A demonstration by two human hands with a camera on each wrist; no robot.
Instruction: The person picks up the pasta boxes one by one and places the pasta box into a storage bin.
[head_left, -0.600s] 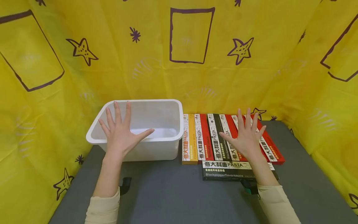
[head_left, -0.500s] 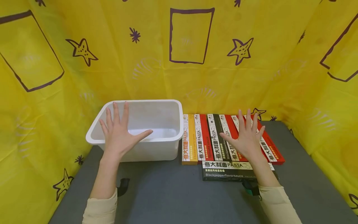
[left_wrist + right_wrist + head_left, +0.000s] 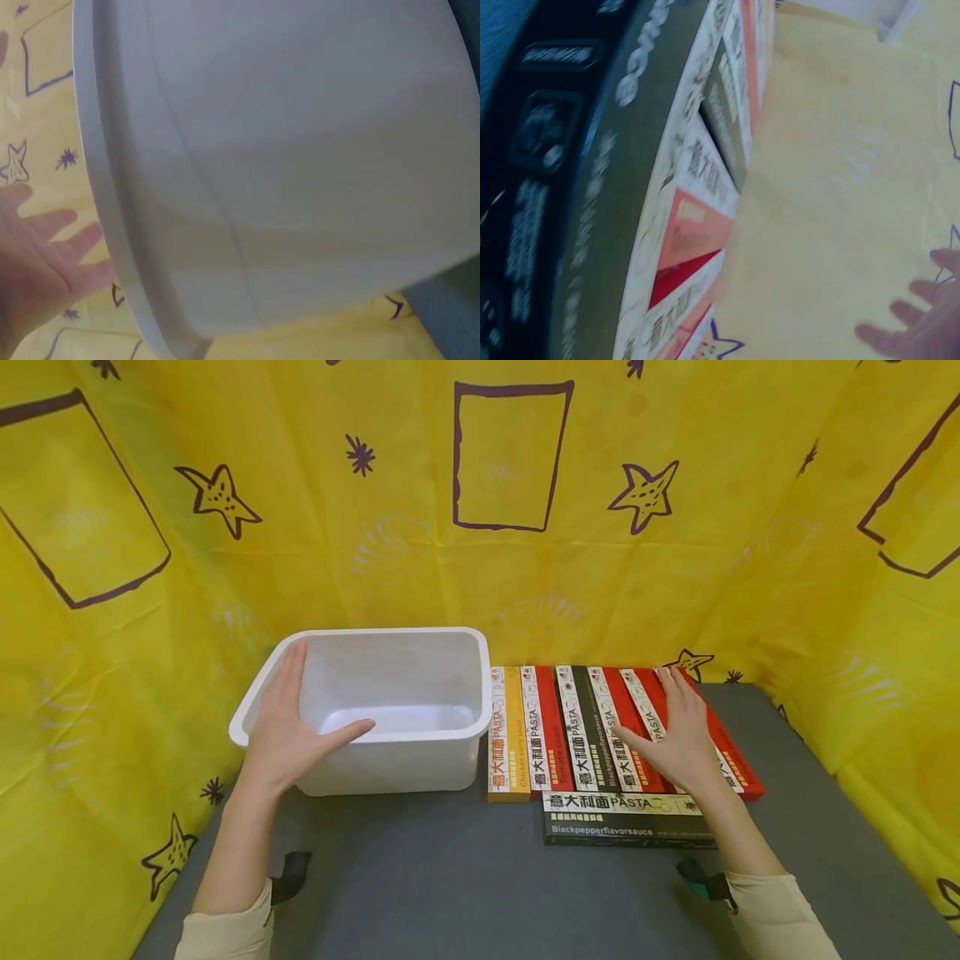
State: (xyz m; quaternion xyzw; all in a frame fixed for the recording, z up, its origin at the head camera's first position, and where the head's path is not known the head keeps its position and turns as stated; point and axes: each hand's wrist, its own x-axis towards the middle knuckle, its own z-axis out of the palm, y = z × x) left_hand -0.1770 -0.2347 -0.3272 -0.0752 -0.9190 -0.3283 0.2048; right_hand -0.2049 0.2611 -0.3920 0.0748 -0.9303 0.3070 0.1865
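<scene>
My left hand (image 3: 283, 735) hovers over the front left of a white plastic tub (image 3: 390, 768), its fingers straight and thumb stretched to the right. In the left wrist view the tub's outer wall (image 3: 300, 150) fills most of the frame, with the hand (image 3: 37, 277) beyond the rim. My right hand (image 3: 682, 743) is held above a row of pasta boxes, fingers straight and thumb out to the left, holding nothing. Beneath it lie red pasta boxes (image 3: 550, 718) and a black pepper pasta box (image 3: 626, 831) set crosswise in front. The right wrist view shows this black box (image 3: 622, 180) up close.
At the row's left end, beside the tub, lies an orange chicken curry pasta box (image 3: 516, 735). All stand on a dark grey table (image 3: 450, 893). A yellow patterned cloth (image 3: 420, 585) encloses the back and both sides.
Both hands turn from spread palms to a more sideways pose, their fingers drawing together. The left hand shifts left and the right hand slightly right. The tub and boxes stay put.
</scene>
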